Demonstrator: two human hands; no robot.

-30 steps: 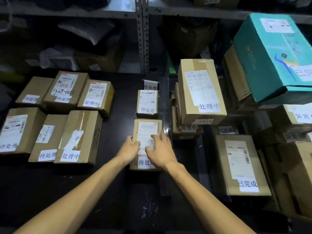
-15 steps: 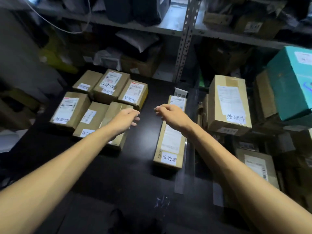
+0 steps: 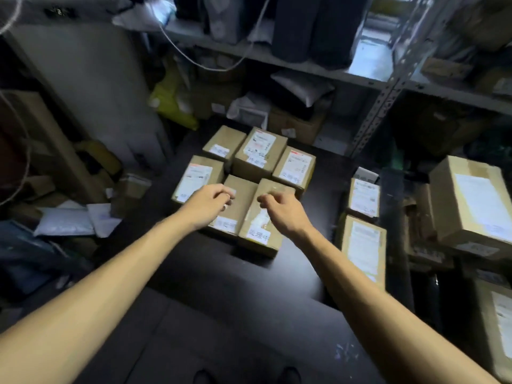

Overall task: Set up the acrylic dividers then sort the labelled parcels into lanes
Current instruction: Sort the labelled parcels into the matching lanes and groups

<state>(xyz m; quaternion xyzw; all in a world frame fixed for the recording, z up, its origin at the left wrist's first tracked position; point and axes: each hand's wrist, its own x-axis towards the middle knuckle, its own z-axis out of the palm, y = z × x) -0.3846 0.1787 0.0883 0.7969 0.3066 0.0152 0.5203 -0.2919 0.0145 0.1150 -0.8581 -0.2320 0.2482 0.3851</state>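
Several brown labelled parcels sit packed together on the black table (image 3: 235,286). My left hand (image 3: 210,202) hovers over the front middle parcel (image 3: 235,217) of that group. Over the front right parcel (image 3: 259,231) hovers my right hand (image 3: 282,210). Both hands have loosely curled fingers and hold nothing. Two more parcels (image 3: 363,196) (image 3: 363,248) lie in a line to the right. A clear acrylic divider (image 3: 393,206) shows only faintly beside them.
A large box (image 3: 476,206) and other cartons are stacked at the right. Metal shelving with a perforated post (image 3: 382,95) stands behind the table. White mailers (image 3: 63,220) and boxes litter the floor at the left. My shoes (image 3: 205,376) show at the bottom.
Both hands left the parcel in the middle line and moved left over the grouped parcels. The view swung left and pulled back.
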